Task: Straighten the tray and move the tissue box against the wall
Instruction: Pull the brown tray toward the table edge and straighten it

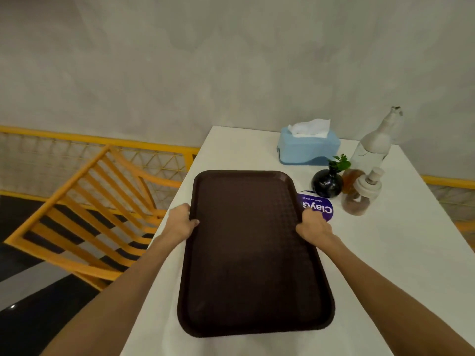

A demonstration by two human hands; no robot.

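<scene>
A dark brown rectangular tray (252,253) lies lengthwise on the white table (385,253), with nothing on it. My left hand (181,223) grips its left rim and my right hand (313,226) grips its right rim, both in the far half. A light blue tissue box (308,147) with a white tissue sticking out stands at the table's far end, close to the grey wall (231,73); whether it touches the wall I cannot tell.
Right of the tray stand a black round vase with a green sprig (327,182), a clear glass bottle (372,147) and a small jar with a pump top (361,195). A purple round sticker (321,208) lies by my right hand. A yellow chair (84,214) stands left of the table.
</scene>
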